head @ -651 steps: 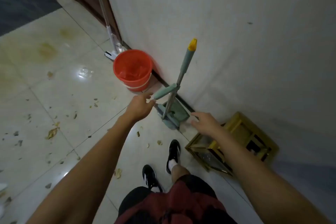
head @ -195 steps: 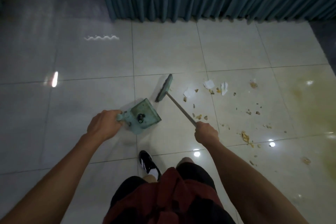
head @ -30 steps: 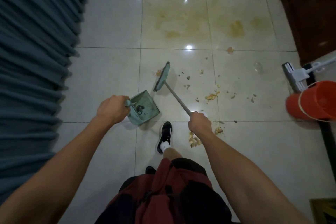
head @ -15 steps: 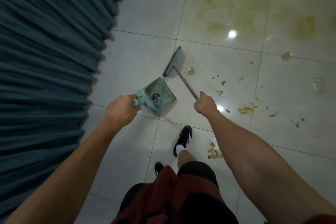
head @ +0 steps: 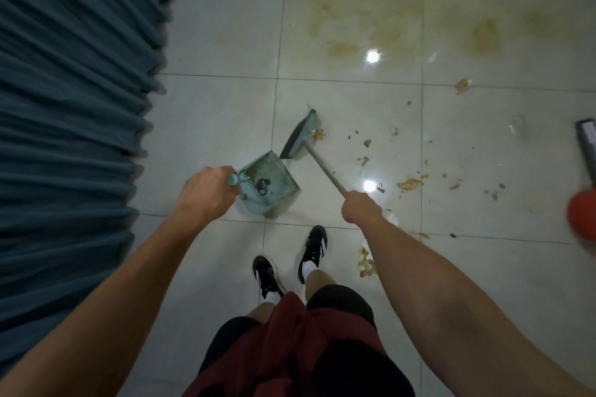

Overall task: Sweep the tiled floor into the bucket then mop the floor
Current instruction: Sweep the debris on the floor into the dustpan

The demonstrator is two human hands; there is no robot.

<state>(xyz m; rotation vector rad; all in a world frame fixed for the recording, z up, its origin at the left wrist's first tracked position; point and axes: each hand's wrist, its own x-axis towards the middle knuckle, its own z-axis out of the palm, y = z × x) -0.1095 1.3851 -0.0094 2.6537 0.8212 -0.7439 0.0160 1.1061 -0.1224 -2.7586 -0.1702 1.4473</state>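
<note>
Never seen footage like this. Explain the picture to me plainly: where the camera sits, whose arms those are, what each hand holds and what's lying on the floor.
No machine here: a camera worn on a person's head looks down at their own arms and shoes. The left hand grips the handle of a green dustpan. The right hand grips the broom, whose head rests on the tiled floor. Crumbs and scraps lie scattered to the right, below yellowish stains. A teal curtain hangs on the left; an orange bucket shows at the right edge.

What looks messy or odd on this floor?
Crumbs and scraps lie scattered on the tiled floor right of the broom, and yellowish stains mark the far tiles. The dustpan looks nearly empty.
</note>
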